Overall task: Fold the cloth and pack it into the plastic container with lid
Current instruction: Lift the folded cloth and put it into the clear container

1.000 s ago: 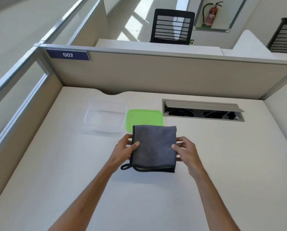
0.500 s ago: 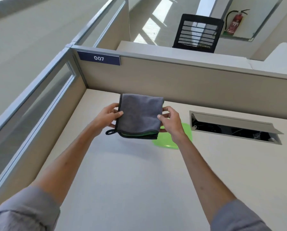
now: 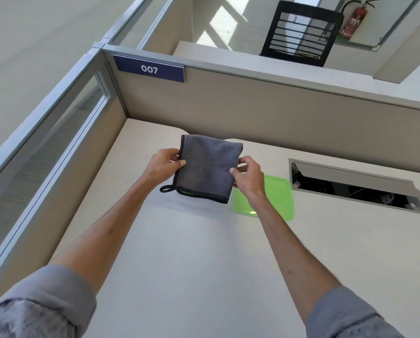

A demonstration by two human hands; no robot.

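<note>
Cloth [image 3: 209, 168], folded grey, hangs above the desk [image 3: 191, 252], pinched at its sides by your left hand [image 3: 163, 167] and right hand [image 3: 249, 178]. Right of it lies the green lid [image 3: 276, 196]; beyond, the cable hatch [image 3: 355, 184].

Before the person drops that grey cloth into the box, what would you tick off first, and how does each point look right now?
1. Folded grey microfibre cloth is a compact square: ok.
2. Left hand has a grip on the cloth's left edge: ok.
3. Right hand has a grip on its right edge: ok.
4. Flat green plastic lid lies off to the side on the white desk, not in the way: ok.
5. Container open and directly under the cloth: cannot tell, the cloth hides it.
6. Black hanging loop tucked in: not ok, it dangles at the lower left corner.
</note>
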